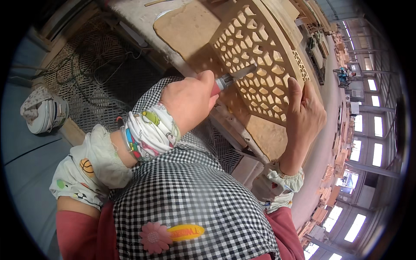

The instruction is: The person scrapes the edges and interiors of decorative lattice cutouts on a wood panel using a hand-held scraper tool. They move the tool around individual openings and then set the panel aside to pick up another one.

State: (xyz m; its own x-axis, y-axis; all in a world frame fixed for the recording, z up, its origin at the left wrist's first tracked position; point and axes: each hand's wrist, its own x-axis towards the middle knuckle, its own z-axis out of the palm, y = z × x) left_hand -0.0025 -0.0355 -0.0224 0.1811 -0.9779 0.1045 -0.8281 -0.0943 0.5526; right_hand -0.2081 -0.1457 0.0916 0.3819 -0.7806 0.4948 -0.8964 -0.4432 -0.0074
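Note:
A wooden lattice panel (260, 50), cut through with many irregular openings, stands tilted on the bench in front of me. My left hand (188, 102) is closed round the red and dark handle of a knife-like tool (245, 71). Its flat metal blade lies across the panel's face, over the openings; whether the tip touches the wood I cannot tell. At the panel's near right edge, my right hand (305, 115) grips the wood, thumb and fingers pointing up along the border. Part of the panel's lower right corner is hidden behind that hand.
A brown sheet (186, 32) covers the bench top under the panel. On the left lie a dark perforated mat (93, 56) with loose cables and a white bucket (56, 115) with a cloth on it. Stacked wood (318, 47) stands beyond the panel.

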